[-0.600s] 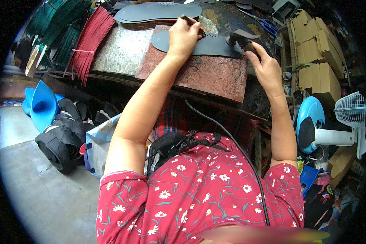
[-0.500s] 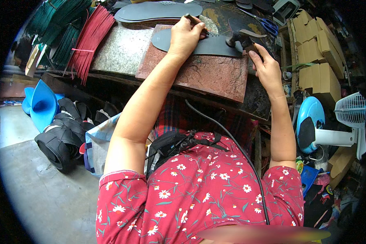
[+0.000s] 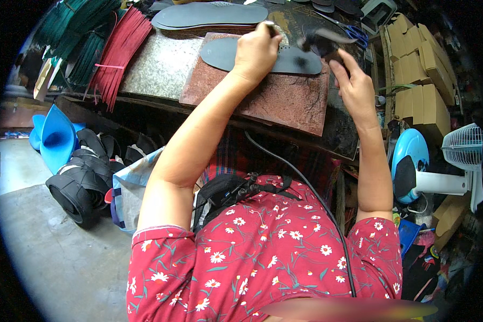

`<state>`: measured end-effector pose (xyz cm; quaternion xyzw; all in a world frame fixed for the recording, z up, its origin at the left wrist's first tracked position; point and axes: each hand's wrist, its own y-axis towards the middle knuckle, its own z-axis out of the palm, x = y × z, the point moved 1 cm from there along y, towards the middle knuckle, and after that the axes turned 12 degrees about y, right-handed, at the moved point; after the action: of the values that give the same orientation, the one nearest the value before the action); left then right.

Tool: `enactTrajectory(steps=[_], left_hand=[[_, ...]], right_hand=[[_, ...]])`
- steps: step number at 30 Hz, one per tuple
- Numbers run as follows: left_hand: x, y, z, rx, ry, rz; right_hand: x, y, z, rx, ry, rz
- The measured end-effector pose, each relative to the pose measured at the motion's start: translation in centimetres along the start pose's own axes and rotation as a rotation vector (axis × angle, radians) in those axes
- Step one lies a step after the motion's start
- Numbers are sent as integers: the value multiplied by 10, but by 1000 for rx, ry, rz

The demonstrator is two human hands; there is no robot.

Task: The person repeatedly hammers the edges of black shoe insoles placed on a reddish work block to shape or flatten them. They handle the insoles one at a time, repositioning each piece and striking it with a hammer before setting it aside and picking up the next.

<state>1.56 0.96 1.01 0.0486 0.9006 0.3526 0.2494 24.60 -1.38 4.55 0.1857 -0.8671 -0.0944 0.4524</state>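
A grey sole-shaped sheet [image 3: 217,52] lies on a reddish stone slab [image 3: 290,104] at the bench's front edge. Small holes show in the sheet's far edge, beside my left hand [image 3: 256,53]. Closed fingers of that hand grip a dark, slim punch [image 3: 274,30], whose lower end is blurred and partly hidden. To the right, my right hand [image 3: 355,86] is closed on the handle of a dark hammer [image 3: 321,44]. The hammer's head is smeared by motion and is above the sheet's right end.
Behind the slab lies a stack of grey soles [image 3: 209,14]. Bundles of red strips [image 3: 121,53] and green strips [image 3: 72,24] are at the left. Blue scissors [image 3: 357,36] rest at the far right, near cardboard boxes [image 3: 421,80] and a fan [image 3: 410,163].
My left hand has shifted slightly right and tilted, bringing the punch with it. My right hand has moved slightly, and the hammer's head has risen away from the sheet.
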Motion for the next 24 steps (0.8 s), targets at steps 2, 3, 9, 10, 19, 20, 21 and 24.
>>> enactTrajectory(steps=[2,3,9,10,19,20,21,24], left_hand=[[12,-1,-1,76,-494,-410],[16,2,-2,-18,-741,-506],[30,-4,-13,100,-314,-341],[29,-5,-12,89,-350,-387],[23,-3,-20,132,-227,-238],[18,-3,-20,93,-129,-160],[13,-2,-19,55,-14,-27],[0,-5,-12,80,246,230]], right_hand=[[-15,-7,-1,38,-149,66],[-19,-9,0,29,-127,94],[-22,-11,-3,50,-126,174],[-20,-8,-2,50,-112,146],[61,2,-42,-150,489,-348],[65,3,-36,-174,505,-379],[67,3,-32,-215,524,-437],[43,10,0,-19,379,-175]])
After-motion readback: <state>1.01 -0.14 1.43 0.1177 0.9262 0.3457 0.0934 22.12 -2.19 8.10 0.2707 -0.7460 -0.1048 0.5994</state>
